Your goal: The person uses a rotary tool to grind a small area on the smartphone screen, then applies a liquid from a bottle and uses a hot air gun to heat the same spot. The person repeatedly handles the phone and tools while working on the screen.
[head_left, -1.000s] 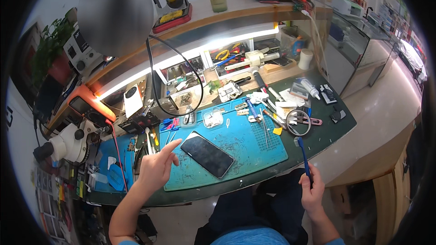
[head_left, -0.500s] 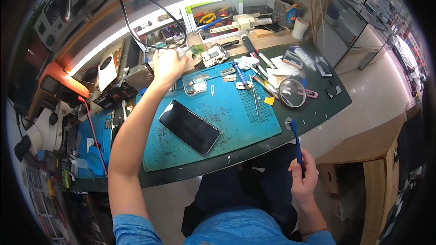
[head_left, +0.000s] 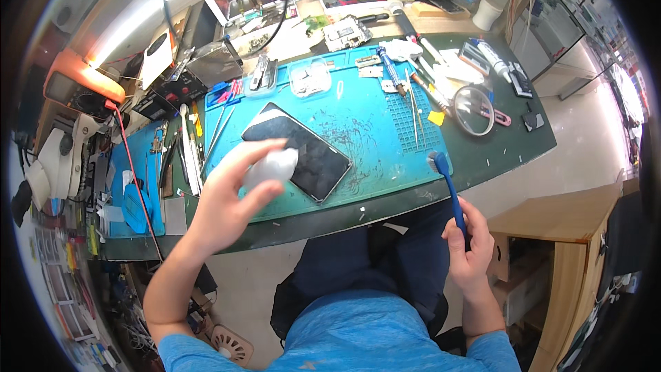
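The green tabletop (head_left: 513,145) carries a blue mat (head_left: 372,165). The person's left hand (head_left: 231,189) is over the mat's left side, and the right hand (head_left: 470,244) is past its near right corner. A black phone (head_left: 317,158) lies aslant on the mat, partly behind the left hand. The right grip wraps around a blue brush (head_left: 452,189). The left grip pinches a small whitish thing (head_left: 272,169).

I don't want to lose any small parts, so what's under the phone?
The phone lies on the blue mat, visible around it. Anything directly beneath is covered. The left hand, holding a whitish thing, also hides part of one phone edge.
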`<action>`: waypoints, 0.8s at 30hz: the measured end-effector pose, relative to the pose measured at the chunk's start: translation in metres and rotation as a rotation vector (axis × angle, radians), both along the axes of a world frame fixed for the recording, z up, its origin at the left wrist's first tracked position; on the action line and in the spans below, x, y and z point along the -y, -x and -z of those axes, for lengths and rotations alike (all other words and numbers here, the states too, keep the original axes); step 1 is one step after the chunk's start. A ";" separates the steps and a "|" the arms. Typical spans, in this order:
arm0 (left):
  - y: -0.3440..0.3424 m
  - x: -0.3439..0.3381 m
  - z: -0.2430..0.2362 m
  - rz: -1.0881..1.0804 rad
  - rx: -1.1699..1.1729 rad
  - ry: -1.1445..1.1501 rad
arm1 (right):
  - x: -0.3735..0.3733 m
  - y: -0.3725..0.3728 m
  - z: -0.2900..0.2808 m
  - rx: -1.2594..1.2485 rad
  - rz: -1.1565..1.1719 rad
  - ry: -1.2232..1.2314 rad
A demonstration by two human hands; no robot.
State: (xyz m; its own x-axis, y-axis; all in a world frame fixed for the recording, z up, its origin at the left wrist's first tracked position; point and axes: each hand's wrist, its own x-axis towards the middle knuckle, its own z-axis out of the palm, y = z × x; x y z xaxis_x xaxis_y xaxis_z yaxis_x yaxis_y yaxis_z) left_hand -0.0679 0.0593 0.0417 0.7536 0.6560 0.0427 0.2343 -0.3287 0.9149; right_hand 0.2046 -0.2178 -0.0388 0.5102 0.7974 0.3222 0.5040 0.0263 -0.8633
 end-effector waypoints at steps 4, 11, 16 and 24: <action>0.025 0.020 0.013 0.089 -0.184 -0.624 | -0.007 0.004 -0.005 0.019 -0.040 0.048; 0.018 0.021 0.031 0.064 -0.050 -0.893 | -0.020 0.017 -0.022 0.141 -0.194 0.153; 0.016 0.020 0.034 0.085 -0.070 -0.949 | -0.032 0.015 -0.036 0.310 -0.267 0.118; 0.014 0.020 0.031 0.100 -0.098 -0.955 | -0.035 0.019 -0.033 0.326 -0.240 0.119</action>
State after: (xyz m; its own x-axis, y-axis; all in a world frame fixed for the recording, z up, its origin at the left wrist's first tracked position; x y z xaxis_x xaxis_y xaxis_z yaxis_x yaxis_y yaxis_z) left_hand -0.0818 0.0393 0.0105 0.8326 0.3101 0.4589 0.2260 -0.9467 0.2297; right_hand 0.1860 -0.1829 -0.0057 0.1918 0.9227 0.3345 0.7430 0.0861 -0.6637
